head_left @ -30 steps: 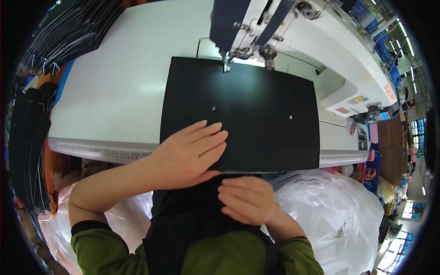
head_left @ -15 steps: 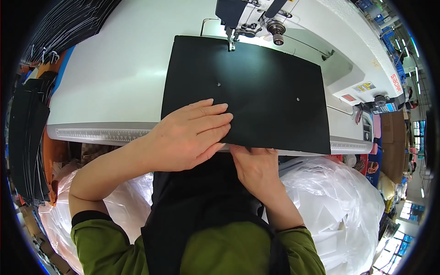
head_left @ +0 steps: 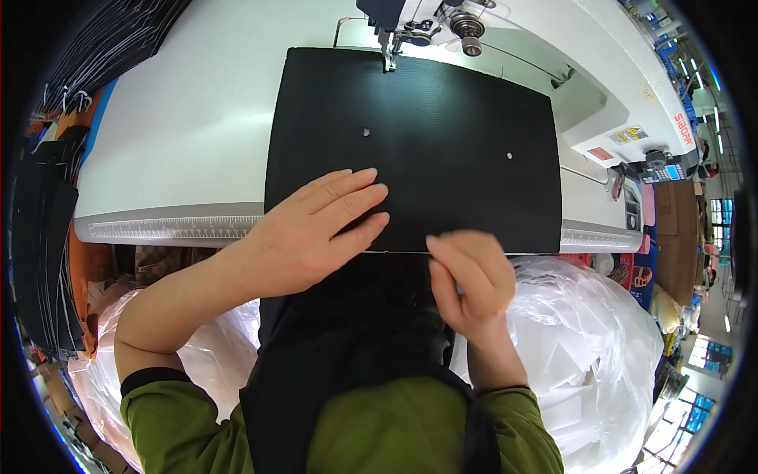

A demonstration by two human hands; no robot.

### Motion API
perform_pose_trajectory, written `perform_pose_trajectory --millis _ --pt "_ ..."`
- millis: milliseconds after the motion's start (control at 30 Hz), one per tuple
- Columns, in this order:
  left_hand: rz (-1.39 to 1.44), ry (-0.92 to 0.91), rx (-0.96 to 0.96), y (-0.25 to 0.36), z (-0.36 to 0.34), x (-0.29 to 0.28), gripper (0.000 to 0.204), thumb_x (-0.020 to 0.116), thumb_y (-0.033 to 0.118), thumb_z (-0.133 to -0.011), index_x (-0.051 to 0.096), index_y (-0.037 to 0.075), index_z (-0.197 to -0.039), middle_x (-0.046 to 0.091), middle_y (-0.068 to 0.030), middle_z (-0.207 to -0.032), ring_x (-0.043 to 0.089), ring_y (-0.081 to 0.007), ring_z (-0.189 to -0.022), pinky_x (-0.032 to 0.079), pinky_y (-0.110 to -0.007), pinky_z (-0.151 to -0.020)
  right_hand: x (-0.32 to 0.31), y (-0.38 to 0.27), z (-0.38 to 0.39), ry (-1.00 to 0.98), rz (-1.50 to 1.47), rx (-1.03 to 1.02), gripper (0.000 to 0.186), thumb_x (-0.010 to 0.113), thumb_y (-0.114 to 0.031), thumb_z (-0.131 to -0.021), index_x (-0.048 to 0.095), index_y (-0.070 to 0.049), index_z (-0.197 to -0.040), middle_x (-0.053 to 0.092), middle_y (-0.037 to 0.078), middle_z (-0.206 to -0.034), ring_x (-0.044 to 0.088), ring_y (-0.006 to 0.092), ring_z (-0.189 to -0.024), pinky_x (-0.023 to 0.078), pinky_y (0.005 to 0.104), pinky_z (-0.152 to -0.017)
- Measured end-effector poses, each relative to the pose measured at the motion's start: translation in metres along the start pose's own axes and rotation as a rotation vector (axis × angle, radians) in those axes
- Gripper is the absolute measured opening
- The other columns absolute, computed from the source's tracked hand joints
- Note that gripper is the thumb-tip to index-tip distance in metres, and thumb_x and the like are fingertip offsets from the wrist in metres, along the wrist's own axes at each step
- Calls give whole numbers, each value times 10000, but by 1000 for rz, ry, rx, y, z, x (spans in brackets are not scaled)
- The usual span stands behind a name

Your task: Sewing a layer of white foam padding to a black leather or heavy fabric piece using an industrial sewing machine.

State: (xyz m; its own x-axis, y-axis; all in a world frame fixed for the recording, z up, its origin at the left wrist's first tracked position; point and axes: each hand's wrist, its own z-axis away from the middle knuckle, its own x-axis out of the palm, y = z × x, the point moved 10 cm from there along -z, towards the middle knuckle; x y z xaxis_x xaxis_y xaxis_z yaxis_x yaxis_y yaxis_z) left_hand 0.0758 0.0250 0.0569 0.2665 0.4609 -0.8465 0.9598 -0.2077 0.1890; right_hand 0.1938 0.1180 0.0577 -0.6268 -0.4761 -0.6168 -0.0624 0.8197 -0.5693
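Resting the left hand (head_left: 316, 229) palm down on the near left part of the black panel (head_left: 442, 189), laying its fingers close together, slanting them away and to the right and setting the thumb apart; curling the right hand (head_left: 475, 280), somewhat blurred, at the panel's near edge, to the right of the left hand and apart from it; not being able to tell whether pinching or touching that edge with it; having the panel lying flat under the left hand and reaching beyond the 2 hands, with its far edge near the presser foot (head_left: 389, 63); seeing 2 small pale spots (head_left: 509, 156) on it, 1 beyond the left fingertips and 1 beyond the right hand; facing the white sewing machine (head_left: 624, 87) beyond the right hand and to its right; working at a white table (head_left: 181, 150), with a ruled strip (head_left: 174, 229) to the left of the left hand; having layered dark pieces (head_left: 110, 47) well beyond the left hand, to its left; having crumpled clear plastic (head_left: 576, 363) to the right of the right hand and nearer; wearing green sleeves (head_left: 170, 423) behind the 2 hands.
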Motion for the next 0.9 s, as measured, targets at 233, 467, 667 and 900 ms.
perform_pose_trajectory --millis 233,467,667,900 --pt "52 22 -25 8 9 -15 238 705 70 -860 706 -11 -1084 681 -111 -1240 645 -260 -1209 503 -392 -1073 36 -8 -44 -256 200 -281 348 718 -41 -825 725 -49 -1173 698 83 -1293 634 279 -1224 510 370 -960" --pt "-12 -16 -66 -7 9 -17 259 712 65 -841 715 15 -1095 688 -91 -1239 647 -257 -1215 516 -379 -1042 38 -10 -44 -404 270 -372 385 698 -61 -839 707 -67 -1224 682 32 -1345 616 269 -1264 490 364 -975" --pt "87 -28 -42 -23 9 -13 291 715 64 -828 726 59 -1119 696 -56 -1255 643 -256 -1231 519 -382 -1022 40 -6 -51 -488 296 -433 400 696 -80 -832 709 -86 -1232 678 6 -1355 616 255 -1267 488 351 -962" --pt "136 -96 -88 -38 2 -10 345 719 26 -822 736 78 -1163 684 -28 -1334 604 -275 -1298 482 -413 -1069 44 5 -62 -508 313 -426 407 687 -106 -842 705 -95 -1249 676 -2 -1360 605 246 -1288 480 357 -974"
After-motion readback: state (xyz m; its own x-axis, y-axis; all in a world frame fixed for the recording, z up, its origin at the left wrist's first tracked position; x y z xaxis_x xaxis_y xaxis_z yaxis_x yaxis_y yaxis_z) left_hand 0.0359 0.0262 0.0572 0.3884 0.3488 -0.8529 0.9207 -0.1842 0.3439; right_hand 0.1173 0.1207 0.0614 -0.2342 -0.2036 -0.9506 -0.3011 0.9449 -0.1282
